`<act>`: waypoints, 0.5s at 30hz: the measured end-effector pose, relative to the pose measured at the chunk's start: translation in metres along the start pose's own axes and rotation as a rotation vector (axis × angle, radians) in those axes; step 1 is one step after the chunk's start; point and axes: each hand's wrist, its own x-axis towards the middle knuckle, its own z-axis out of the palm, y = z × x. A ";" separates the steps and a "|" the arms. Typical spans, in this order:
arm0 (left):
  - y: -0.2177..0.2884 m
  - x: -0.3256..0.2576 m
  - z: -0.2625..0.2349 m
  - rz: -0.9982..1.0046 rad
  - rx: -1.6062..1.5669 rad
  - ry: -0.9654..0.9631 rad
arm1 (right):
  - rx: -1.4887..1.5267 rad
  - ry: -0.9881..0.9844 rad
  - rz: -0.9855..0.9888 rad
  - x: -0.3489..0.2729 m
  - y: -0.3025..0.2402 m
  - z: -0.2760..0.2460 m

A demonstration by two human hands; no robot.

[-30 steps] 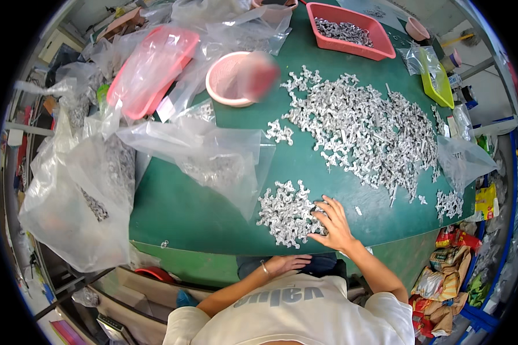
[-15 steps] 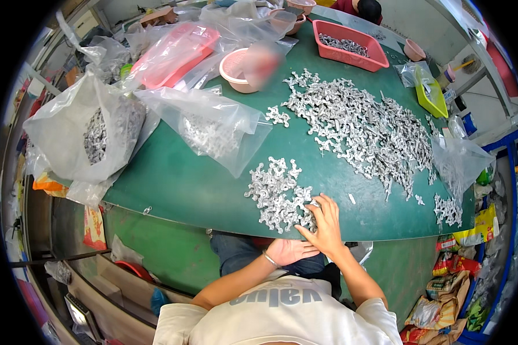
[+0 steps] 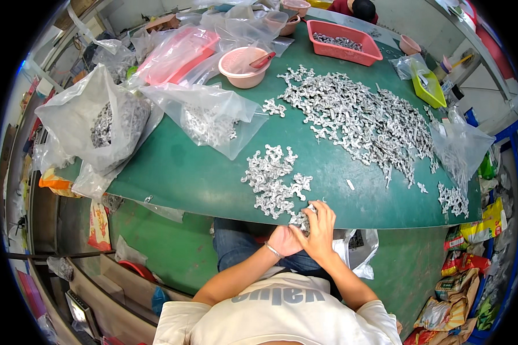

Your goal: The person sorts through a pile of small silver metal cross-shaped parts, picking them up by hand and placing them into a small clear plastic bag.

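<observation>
Green worktop (image 3: 178, 172), edge bowed by lens. At its near edge, a small clump of silvery metal pieces (image 3: 299, 221); right hand (image 3: 321, 231) half-curled around it, gripping or merely herding, cannot tell. Left hand (image 3: 286, 241) palm up, hollowed, close by the edge, presumably to stop strays dropping. Just beyond, loose pile (image 3: 270, 178), handily near. Big heap (image 3: 362, 126) farther off, apart; likely prevents mixing.

I count remotely two hands (image 3: 286, 240), one bracelet (image 3: 273, 251), one large parts heap (image 3: 357, 118), two pink trays (image 3: 342, 52), one lime tray (image 3: 433, 96)
</observation>
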 end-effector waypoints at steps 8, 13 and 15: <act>0.003 0.001 -0.034 -0.064 -0.149 -0.247 | 0.010 0.040 -0.087 -0.026 -0.004 0.005; 0.003 -0.006 0.002 -0.204 0.088 0.012 | 0.157 -0.059 -0.217 -0.041 0.004 0.002; 0.004 -0.008 0.003 -0.221 0.157 0.028 | 0.246 -0.061 -0.262 -0.045 0.007 0.003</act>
